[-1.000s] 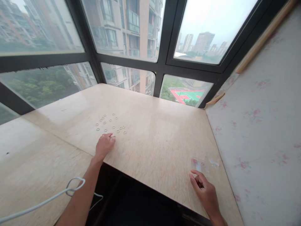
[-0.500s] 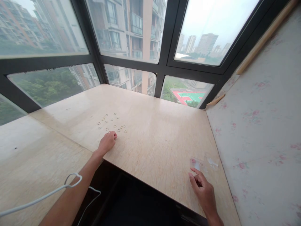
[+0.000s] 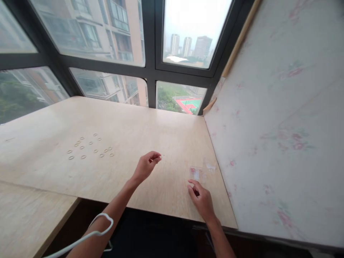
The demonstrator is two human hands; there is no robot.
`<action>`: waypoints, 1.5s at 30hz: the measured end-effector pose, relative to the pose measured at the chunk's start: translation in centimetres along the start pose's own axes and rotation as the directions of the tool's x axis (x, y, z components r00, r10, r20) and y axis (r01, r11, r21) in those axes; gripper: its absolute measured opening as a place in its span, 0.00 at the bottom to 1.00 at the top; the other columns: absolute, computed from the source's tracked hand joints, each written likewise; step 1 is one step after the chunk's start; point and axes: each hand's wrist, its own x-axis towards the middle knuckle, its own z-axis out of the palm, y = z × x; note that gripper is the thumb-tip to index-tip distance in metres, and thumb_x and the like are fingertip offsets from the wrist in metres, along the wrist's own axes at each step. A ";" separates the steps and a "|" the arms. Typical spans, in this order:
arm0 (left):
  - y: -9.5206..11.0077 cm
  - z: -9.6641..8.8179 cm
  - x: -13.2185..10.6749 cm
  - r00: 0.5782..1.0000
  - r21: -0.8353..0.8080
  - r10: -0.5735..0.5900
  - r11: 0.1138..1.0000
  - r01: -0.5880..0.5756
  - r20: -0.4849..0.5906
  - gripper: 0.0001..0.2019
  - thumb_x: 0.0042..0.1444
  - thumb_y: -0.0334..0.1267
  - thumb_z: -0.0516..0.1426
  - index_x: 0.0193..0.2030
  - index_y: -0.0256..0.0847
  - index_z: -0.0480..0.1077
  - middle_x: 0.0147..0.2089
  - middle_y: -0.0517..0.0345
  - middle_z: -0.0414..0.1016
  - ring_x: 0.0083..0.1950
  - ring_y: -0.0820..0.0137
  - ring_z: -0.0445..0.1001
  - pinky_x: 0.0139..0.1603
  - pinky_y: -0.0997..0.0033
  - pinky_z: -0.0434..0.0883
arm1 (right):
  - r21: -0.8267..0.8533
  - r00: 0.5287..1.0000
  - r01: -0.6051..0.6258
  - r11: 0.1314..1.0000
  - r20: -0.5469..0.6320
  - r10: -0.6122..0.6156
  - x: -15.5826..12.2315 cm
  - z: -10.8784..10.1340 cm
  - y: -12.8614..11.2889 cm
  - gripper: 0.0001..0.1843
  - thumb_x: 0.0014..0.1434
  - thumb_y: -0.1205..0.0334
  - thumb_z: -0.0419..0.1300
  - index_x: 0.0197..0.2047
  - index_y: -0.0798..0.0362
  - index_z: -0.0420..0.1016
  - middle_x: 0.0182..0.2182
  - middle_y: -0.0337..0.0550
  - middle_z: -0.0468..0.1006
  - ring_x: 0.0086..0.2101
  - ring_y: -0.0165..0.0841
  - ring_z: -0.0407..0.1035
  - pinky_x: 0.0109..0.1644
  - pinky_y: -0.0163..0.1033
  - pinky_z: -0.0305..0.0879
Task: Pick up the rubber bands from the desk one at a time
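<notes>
My left hand [image 3: 147,165] is over the middle of the table, thumb and fingers pinched together. A small pale edge shows at its fingertips and looks like part of a thin ring, mostly hidden. Several thin, pale gold rings [image 3: 90,143] lie scattered flat to the left of that hand. My right hand [image 3: 202,199] rests near the table's right side, fingers curled, with a gap between thumb and index finger and nothing seen in it. Just beyond its fingertips lies a small clear plastic packet [image 3: 196,172] with pinkish marks and a white patch.
Another clear plastic piece [image 3: 210,167] lies by the papered wall [image 3: 268,143]. The marbled table [image 3: 150,125] meets framed windows [image 3: 152,73] at the back. A white cable [image 3: 91,234] loops around my left forearm. The table's front edge drops into a dark gap.
My left hand has moved right, away from the rings toward the right hand, still pinched. The view has turned right. My right hand keeps its curled pose by the packet.
</notes>
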 end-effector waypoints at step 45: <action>-5.4 1.9 -0.5 0.990 0.216 0.133 0.966 -0.139 0.043 0.08 0.60 0.34 0.52 0.41 0.40 0.72 0.41 0.52 0.77 0.44 0.65 0.73 0.46 0.62 0.70 | 0.322 0.984 -0.135 0.937 0.156 0.088 0.8 1.3 -3.0 0.18 0.64 0.51 0.52 0.44 0.55 0.75 0.17 0.34 0.66 0.19 0.28 0.65 0.24 0.31 0.62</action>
